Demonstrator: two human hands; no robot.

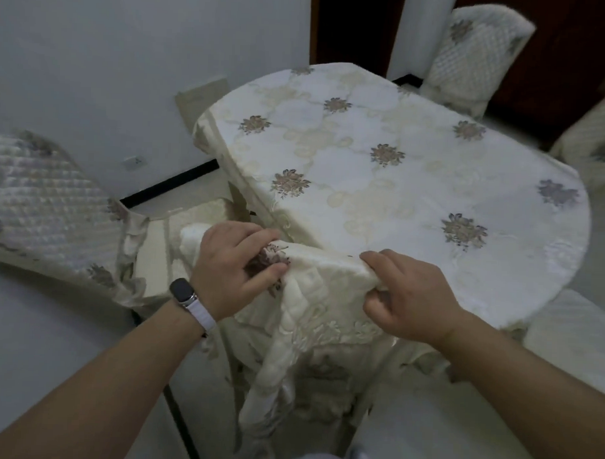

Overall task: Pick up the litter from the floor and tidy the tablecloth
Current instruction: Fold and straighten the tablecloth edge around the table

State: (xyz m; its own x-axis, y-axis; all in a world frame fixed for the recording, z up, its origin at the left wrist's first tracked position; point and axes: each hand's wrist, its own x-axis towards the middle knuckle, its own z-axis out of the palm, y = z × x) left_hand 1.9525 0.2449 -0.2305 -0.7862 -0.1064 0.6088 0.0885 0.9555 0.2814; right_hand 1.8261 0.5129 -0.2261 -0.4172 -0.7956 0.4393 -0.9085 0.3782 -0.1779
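White walls (94,67). One cream floral fabric tablecloth (399,171), four quilted white chairs (38,199). Left hand (231,264) and right hand (408,295) both pinch its bunched edge.

We see a quilted chair (45,199) at left, a second chair (478,53) at upper right — and a wall socket (134,162) low on the white wall (94,50), above black skirting (172,183).

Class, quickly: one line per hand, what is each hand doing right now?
Left hand: closed, pinching the turned-up edge of the tablecloth.
Right hand: closed, gripping the same edge of the cloth.
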